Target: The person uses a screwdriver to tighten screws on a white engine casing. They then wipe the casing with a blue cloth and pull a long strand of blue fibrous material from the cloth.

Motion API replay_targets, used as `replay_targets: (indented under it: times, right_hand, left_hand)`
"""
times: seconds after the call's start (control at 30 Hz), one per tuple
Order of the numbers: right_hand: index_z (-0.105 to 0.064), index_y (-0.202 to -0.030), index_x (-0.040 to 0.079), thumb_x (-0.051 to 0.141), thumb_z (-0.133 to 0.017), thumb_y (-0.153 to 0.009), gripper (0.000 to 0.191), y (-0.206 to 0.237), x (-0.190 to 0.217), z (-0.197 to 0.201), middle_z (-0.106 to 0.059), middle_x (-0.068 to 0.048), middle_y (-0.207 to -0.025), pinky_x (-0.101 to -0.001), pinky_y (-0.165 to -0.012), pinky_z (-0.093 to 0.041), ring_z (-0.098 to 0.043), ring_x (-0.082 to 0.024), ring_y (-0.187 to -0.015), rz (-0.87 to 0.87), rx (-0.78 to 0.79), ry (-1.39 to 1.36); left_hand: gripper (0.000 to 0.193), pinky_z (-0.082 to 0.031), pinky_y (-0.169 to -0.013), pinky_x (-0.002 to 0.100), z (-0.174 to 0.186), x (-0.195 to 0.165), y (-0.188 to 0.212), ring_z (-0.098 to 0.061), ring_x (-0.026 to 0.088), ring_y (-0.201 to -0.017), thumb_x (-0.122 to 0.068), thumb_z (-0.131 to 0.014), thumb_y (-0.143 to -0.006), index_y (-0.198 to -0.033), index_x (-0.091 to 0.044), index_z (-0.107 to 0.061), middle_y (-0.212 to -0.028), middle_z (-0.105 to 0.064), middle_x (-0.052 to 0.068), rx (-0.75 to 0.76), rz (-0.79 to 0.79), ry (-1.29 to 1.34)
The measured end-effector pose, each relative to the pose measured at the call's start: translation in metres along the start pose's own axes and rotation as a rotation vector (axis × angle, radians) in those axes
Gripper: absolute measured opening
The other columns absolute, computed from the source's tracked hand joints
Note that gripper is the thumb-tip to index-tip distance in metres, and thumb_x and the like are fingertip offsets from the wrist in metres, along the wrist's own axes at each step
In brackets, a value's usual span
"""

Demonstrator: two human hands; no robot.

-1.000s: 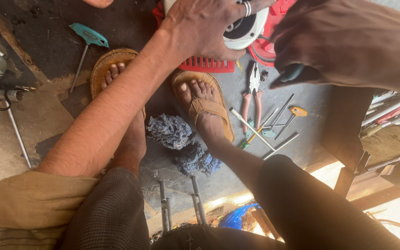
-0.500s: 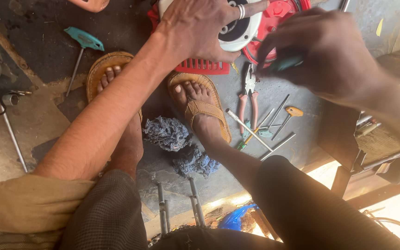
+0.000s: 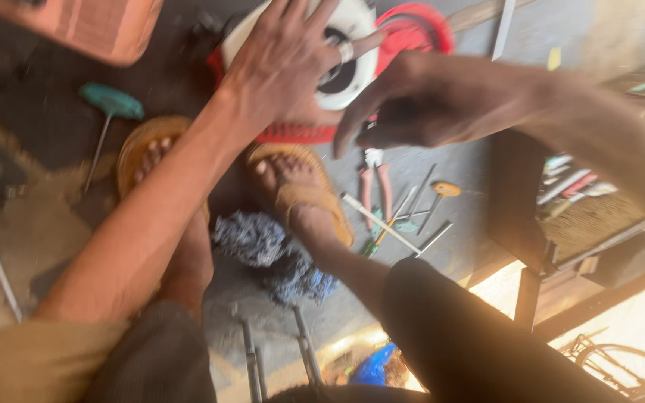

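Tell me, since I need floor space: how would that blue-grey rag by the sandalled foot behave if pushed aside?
The rag lies crumpled in loose folds, so it is probably floppy and light. Pushed, it would likely bunch and drag, not roll. It sits against the foot, which might block it.

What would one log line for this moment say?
left hand: flat on white housing | right hand: curled beside it, contents hidden | floor: pliers, rag | view: blurred
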State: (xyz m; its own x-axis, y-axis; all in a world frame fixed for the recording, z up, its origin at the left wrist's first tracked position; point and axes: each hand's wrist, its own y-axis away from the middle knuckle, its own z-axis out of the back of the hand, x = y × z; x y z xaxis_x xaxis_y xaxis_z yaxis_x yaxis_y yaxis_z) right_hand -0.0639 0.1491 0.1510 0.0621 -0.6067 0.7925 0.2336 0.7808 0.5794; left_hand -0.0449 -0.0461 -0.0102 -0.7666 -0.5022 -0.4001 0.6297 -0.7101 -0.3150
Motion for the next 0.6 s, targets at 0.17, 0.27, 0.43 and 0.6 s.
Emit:
replay_targets:
  times: [0.17,0.27,0.43,0.6]
  right_hand:
    - [-0.074,-0.114,0.010,0.016,-0.066,-0.099,0.018,0.003,-0.005,-0.013,-0.078,-0.003,-0.098,-0.0286,-0.081,-0.061,-0.075,-0.011,-0.089,0.052,-0.181,-0.184]
    - [-0.075,-0.111,0.009,0.011,-0.068,-0.098,0.015,0.004,0.003,-0.017,-0.076,-0.005,-0.102,-0.0305,-0.084,-0.058,-0.074,-0.015,-0.096,0.167,-0.305,-0.100]
    - [-0.075,-0.110,0.008,0.009,-0.068,-0.099,0.013,0.008,0.006,-0.023,-0.076,-0.002,-0.106,-0.0295,-0.085,-0.061,-0.075,-0.013,-0.096,0.116,-0.408,-0.137]
    - [-0.070,-0.112,0.001,0.003,-0.063,-0.104,0.011,0.009,0.004,-0.034,-0.074,-0.006,-0.110,-0.0296,-0.093,-0.059,-0.070,-0.012,-0.104,0.230,-0.517,-0.358]
  left_hand:
    - [0.112,-0.030,-0.121,0.061,0.004,0.005,-0.007,-0.040,0.054,-0.139,-0.083,-0.080,-0.055,-0.153,-0.034,-0.058,-0.154,-0.041,0.035,0.117,0.006,0.119]
    - [0.125,-0.027,-0.118,0.063,0.004,0.004,-0.011,-0.038,0.057,-0.137,-0.091,-0.078,-0.040,-0.149,-0.032,-0.059,-0.152,-0.039,0.036,0.104,0.013,0.135]
    - [0.118,-0.026,-0.121,0.061,0.004,0.003,-0.012,-0.039,0.057,-0.140,-0.080,-0.084,-0.043,-0.149,-0.035,-0.060,-0.155,-0.038,0.035,0.099,0.032,0.105]
    - [0.100,-0.026,-0.123,0.062,0.003,0.004,-0.010,-0.039,0.057,-0.140,-0.069,-0.088,-0.062,-0.152,-0.035,-0.060,-0.155,-0.038,0.035,0.059,0.011,0.112]
